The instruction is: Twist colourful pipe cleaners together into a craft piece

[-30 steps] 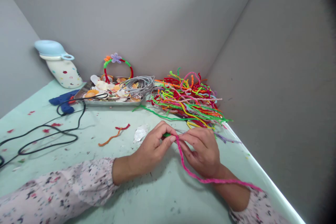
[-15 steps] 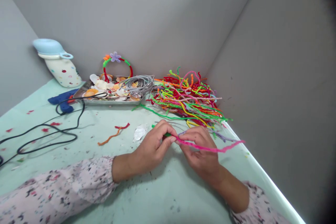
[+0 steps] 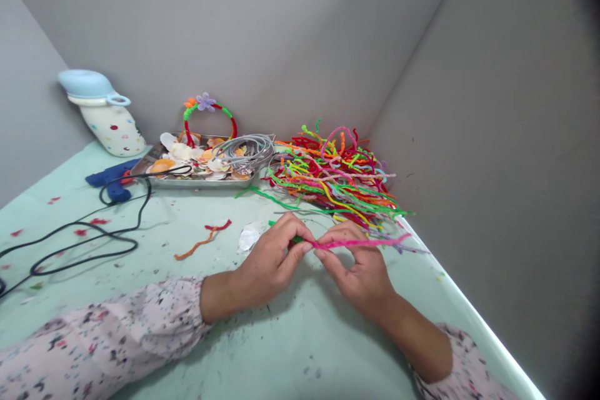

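A pink pipe cleaner (image 3: 360,242) stretches rightward from between my fingertips, over the knuckles of my right hand. My left hand (image 3: 269,259) pinches its left part, where a green pipe cleaner (image 3: 296,239) also shows between thumb and index finger; a green tip sticks out behind that hand. My right hand (image 3: 359,269) pinches the pink one close beside the left fingertips. How the green and pink strands join is hidden by the fingers. Past my left hand lies a crumpled whitish piece (image 3: 250,236), with an orange and red pipe cleaner scrap (image 3: 202,242) farther left.
A heap of coloured pipe cleaners (image 3: 332,178) lies at the back right. Beside it a metal tray (image 3: 201,184) holds shells, a grey wire coil (image 3: 248,149) and a pipe cleaner hoop (image 3: 233,120). A blue glue gun (image 3: 112,175), black cord (image 3: 89,255) and bottle (image 3: 112,125) are left.
The free end of the pink pipe cleaner has swung up and a little left. My right fingers have shifted slightly around it; my left hand is nearly still.
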`<state>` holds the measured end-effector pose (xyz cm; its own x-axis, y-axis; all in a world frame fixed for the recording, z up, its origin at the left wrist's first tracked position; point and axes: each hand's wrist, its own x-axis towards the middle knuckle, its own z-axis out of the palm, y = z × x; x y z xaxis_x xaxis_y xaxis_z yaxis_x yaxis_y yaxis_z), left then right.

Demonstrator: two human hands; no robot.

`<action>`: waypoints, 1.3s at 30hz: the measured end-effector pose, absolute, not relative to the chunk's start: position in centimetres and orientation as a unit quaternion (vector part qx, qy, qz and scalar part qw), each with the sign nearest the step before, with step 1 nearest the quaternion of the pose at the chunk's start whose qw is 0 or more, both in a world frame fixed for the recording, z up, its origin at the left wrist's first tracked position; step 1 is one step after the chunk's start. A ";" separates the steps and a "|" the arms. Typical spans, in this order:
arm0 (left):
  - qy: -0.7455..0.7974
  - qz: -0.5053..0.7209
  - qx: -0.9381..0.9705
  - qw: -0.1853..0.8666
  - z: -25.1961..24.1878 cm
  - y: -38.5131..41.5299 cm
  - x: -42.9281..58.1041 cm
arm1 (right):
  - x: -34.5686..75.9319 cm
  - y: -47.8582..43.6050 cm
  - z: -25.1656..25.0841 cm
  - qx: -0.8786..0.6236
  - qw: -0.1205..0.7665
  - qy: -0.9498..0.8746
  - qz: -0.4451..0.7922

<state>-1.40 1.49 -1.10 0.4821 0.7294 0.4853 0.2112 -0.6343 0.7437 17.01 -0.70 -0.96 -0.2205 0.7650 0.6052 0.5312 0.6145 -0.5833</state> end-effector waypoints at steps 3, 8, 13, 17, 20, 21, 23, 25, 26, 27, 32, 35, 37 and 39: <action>0.293 0.413 0.806 0.305 -1.0 1.5 -1.4 | 17.0 -0.8 -1.0 -0.423 0.461 -0.772 0.115; 0.292 0.410 0.814 0.289 -1.1 1.4 -1.3 | 17.1 -1.0 -1.3 -0.446 0.466 -0.758 0.096; 0.282 0.400 0.829 0.270 -1.2 1.4 -1.4 | 17.1 -1.0 -1.1 -0.459 0.445 -0.760 0.113; 0.280 0.401 0.830 0.267 -1.1 1.4 -1.4 | 17.4 -0.9 -0.7 -0.456 0.432 -0.767 0.130; 0.282 0.405 0.827 0.268 -1.1 1.4 -1.4 | 17.5 -0.8 -0.5 -0.446 0.422 -0.778 0.135; 0.282 0.405 0.828 0.267 -1.2 1.4 -1.4 | 17.5 -0.8 -0.4 -0.445 0.419 -0.780 0.135; 0.281 0.403 0.830 0.264 -1.3 1.4 -1.4 | 17.5 -0.8 -0.4 -0.448 0.414 -0.781 0.138; 0.280 0.397 0.835 0.259 -1.4 1.4 -1.4 | 17.3 -0.8 -0.4 -0.451 0.409 -0.779 0.152; 0.280 0.394 0.838 0.256 -1.4 1.4 -1.4 | 17.3 -0.8 -0.4 -0.452 0.406 -0.777 0.164; 0.279 0.392 0.840 0.252 -1.4 1.5 -1.4 | 17.2 -0.8 -0.4 -0.454 0.403 -0.775 0.178; 0.278 0.396 0.841 0.243 -1.4 1.5 -1.4 | 17.4 -0.7 -0.3 -0.456 0.403 -0.765 0.209; 0.279 0.400 0.839 0.241 -1.3 1.5 -1.4 | 17.5 -0.6 -0.2 -0.454 0.401 -0.773 0.188; 0.278 0.398 0.841 0.240 -1.3 1.5 -1.4 | 17.4 -0.6 -0.2 -0.453 0.396 -0.778 0.180; 0.275 0.392 0.846 0.235 -1.3 1.5 -1.4 | 17.3 -0.6 -0.2 -0.452 0.394 -0.779 0.181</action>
